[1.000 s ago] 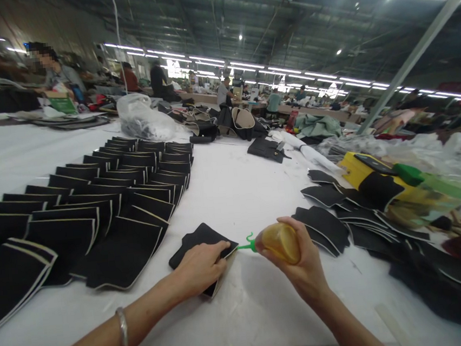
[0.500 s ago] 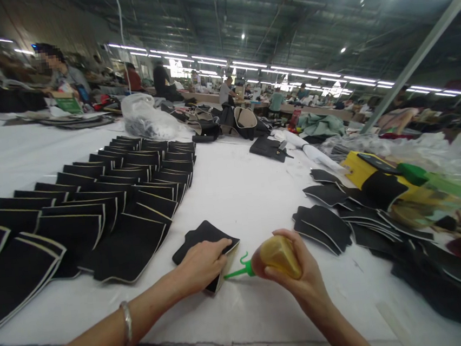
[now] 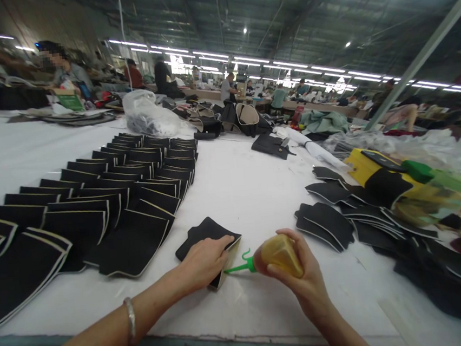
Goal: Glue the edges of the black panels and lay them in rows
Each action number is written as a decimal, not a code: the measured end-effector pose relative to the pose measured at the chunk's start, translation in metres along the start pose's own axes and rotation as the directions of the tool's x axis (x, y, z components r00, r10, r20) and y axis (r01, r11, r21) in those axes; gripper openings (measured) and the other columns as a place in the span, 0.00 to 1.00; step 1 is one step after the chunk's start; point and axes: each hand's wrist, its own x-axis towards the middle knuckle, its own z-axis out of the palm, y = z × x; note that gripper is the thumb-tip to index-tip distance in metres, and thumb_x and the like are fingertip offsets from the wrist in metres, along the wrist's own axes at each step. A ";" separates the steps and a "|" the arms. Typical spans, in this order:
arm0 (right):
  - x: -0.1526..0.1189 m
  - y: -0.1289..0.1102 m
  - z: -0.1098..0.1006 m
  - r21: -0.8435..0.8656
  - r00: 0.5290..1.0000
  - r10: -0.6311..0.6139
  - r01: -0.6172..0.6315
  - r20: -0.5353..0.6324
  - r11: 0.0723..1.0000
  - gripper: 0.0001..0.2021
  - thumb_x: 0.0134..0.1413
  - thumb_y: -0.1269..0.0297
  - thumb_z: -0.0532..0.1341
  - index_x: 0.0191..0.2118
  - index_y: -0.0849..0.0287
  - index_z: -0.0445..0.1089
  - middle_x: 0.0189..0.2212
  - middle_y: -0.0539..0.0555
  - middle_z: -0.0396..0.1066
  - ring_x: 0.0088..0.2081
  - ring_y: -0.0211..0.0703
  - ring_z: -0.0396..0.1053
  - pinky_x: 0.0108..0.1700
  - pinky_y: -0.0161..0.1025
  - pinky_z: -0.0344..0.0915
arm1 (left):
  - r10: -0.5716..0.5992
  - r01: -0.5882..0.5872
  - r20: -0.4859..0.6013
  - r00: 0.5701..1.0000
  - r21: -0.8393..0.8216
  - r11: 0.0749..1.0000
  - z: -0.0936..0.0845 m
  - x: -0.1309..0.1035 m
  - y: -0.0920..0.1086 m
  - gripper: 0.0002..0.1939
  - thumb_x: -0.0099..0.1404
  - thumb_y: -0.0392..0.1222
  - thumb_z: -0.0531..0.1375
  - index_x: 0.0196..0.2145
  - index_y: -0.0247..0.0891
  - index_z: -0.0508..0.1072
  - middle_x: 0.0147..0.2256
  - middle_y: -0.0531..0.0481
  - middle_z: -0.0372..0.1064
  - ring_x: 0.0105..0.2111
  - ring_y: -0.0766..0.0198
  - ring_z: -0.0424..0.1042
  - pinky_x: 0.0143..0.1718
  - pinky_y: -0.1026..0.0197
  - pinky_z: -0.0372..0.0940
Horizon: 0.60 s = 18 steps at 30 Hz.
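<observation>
Under my left hand lies a black panel with pale edges, which looks like leather. The hand holds it against the table, index finger stretched along its right edge, the other fingers curled and partly hidden. A pale strip shows on that near right side. My right hand is wrapped round a squeeze bottle of amber liquid, tipped on its side. Its thin green nozzle points left, with the tip at the pale strip. Whether any liquid is coming out cannot be seen.
Rows of overlapping black panels cover the left of the white table. More panels lie at right, near a yellow box and a green-rimmed container. Bags and plastic wrap stand farther back.
The nozzle tip has shifted slightly up along the pale strip. My hands keep the same holds, and the whole view has moved a little.
</observation>
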 end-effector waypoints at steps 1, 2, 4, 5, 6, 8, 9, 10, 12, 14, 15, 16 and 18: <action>-0.001 0.000 0.000 0.016 1.000 0.014 -0.014 0.021 1.000 0.29 0.43 0.57 0.72 0.51 0.52 0.62 0.41 0.51 0.66 0.39 0.49 0.66 0.41 0.40 0.64 | 0.002 -0.002 0.003 1.000 -0.003 1.000 0.000 0.000 0.000 0.22 0.66 0.40 0.45 0.55 0.44 0.66 0.47 0.46 0.73 0.47 0.52 0.72 0.44 0.57 0.63; -0.002 0.000 0.001 0.035 0.998 0.028 -0.029 0.048 0.999 0.29 0.43 0.57 0.72 0.51 0.52 0.62 0.42 0.51 0.66 0.40 0.49 0.66 0.41 0.40 0.64 | 0.008 -0.008 0.004 1.000 -0.008 1.000 0.000 0.000 0.000 0.22 0.67 0.40 0.45 0.55 0.44 0.66 0.47 0.46 0.73 0.47 0.53 0.72 0.45 0.57 0.63; -0.002 0.000 0.000 0.058 0.996 0.042 -0.047 0.083 0.997 0.30 0.43 0.56 0.71 0.52 0.52 0.61 0.40 0.51 0.67 0.39 0.49 0.66 0.41 0.40 0.64 | 0.015 -0.015 0.004 1.000 -0.018 1.000 -0.001 -0.001 0.000 0.22 0.67 0.40 0.45 0.55 0.44 0.66 0.47 0.46 0.73 0.47 0.53 0.72 0.45 0.57 0.63; -0.002 0.001 -0.001 0.054 0.996 0.039 -0.043 0.079 0.998 0.30 0.43 0.56 0.71 0.52 0.52 0.61 0.39 0.51 0.67 0.38 0.48 0.66 0.40 0.40 0.64 | 0.014 -0.014 0.003 1.000 -0.020 1.000 -0.001 -0.001 0.000 0.21 0.67 0.40 0.45 0.55 0.44 0.66 0.47 0.46 0.73 0.47 0.53 0.72 0.45 0.57 0.63; -0.001 0.002 -0.002 0.040 0.998 0.030 -0.032 0.061 0.999 0.30 0.44 0.57 0.71 0.52 0.51 0.61 0.39 0.50 0.67 0.37 0.48 0.66 0.40 0.39 0.64 | 0.011 -0.010 0.003 1.000 -0.022 1.000 -0.001 -0.001 0.000 0.21 0.67 0.41 0.46 0.55 0.43 0.66 0.47 0.46 0.73 0.47 0.53 0.72 0.45 0.57 0.63; -0.001 0.004 -0.004 -0.001 1.000 0.000 0.000 0.008 1.000 0.29 0.44 0.57 0.71 0.51 0.51 0.62 0.41 0.51 0.67 0.39 0.47 0.66 0.42 0.39 0.63 | 0.000 0.000 0.004 1.000 -0.027 1.000 -0.002 -0.001 0.000 0.21 0.67 0.41 0.46 0.55 0.44 0.66 0.47 0.46 0.73 0.47 0.54 0.72 0.45 0.58 0.63; -0.001 0.004 -0.004 -0.011 1.000 -0.012 0.012 -0.009 1.000 0.28 0.44 0.58 0.71 0.51 0.51 0.62 0.43 0.51 0.66 0.40 0.48 0.66 0.43 0.40 0.63 | -0.002 0.003 0.006 1.000 -0.030 1.000 -0.002 -0.001 0.001 0.21 0.67 0.41 0.46 0.55 0.44 0.66 0.46 0.47 0.73 0.47 0.54 0.72 0.45 0.59 0.63; -0.002 0.005 -0.004 -0.005 1.000 -0.015 0.015 -0.009 1.000 0.29 0.44 0.58 0.71 0.51 0.51 0.62 0.44 0.52 0.66 0.42 0.49 0.66 0.45 0.40 0.63 | -0.002 0.002 0.008 1.000 -0.033 0.999 -0.002 -0.001 0.001 0.21 0.67 0.40 0.46 0.55 0.44 0.66 0.46 0.47 0.73 0.47 0.55 0.72 0.45 0.59 0.63; -0.005 0.006 -0.003 0.047 0.999 -0.003 0.001 0.043 0.999 0.30 0.44 0.57 0.71 0.52 0.50 0.61 0.45 0.53 0.67 0.43 0.51 0.67 0.45 0.42 0.64 | 0.002 -0.002 0.014 1.000 -0.033 0.999 -0.003 -0.001 0.001 0.21 0.67 0.40 0.46 0.56 0.45 0.65 0.46 0.47 0.73 0.47 0.55 0.72 0.45 0.59 0.63; -0.005 0.007 -0.002 0.083 0.995 0.005 -0.013 0.098 0.997 0.31 0.43 0.55 0.71 0.52 0.51 0.60 0.43 0.53 0.68 0.42 0.52 0.68 0.44 0.43 0.65 | 0.003 -0.003 0.021 1.000 -0.027 1.000 -0.002 -0.001 0.001 0.22 0.67 0.40 0.46 0.56 0.45 0.65 0.46 0.47 0.73 0.46 0.55 0.72 0.44 0.59 0.63; -0.003 0.008 -0.003 0.068 0.995 -0.002 -0.004 0.099 0.998 0.31 0.43 0.55 0.72 0.52 0.51 0.60 0.43 0.53 0.68 0.41 0.52 0.68 0.43 0.42 0.65 | 0.003 -0.003 0.022 1.000 -0.023 1.000 -0.002 0.000 0.001 0.21 0.67 0.41 0.46 0.56 0.45 0.65 0.46 0.47 0.73 0.46 0.55 0.72 0.44 0.59 0.63; 0.001 0.009 -0.005 0.035 0.997 -0.016 0.013 0.079 0.999 0.31 0.43 0.55 0.72 0.52 0.52 0.61 0.42 0.53 0.68 0.41 0.51 0.68 0.43 0.42 0.65 | 0.002 -0.002 0.023 1.000 -0.021 1.000 -0.002 0.000 0.001 0.21 0.67 0.41 0.46 0.56 0.44 0.65 0.46 0.47 0.73 0.46 0.55 0.72 0.45 0.59 0.63; 0.010 0.013 -0.010 -0.040 0.998 -0.055 0.055 0.009 0.998 0.30 0.43 0.56 0.71 0.51 0.52 0.61 0.42 0.53 0.67 0.41 0.51 0.67 0.43 0.42 0.65 | 0.003 -0.003 0.022 1.000 -0.018 1.000 -0.001 0.000 0.001 0.21 0.67 0.42 0.46 0.55 0.44 0.66 0.46 0.47 0.73 0.46 0.55 0.72 0.45 0.59 0.63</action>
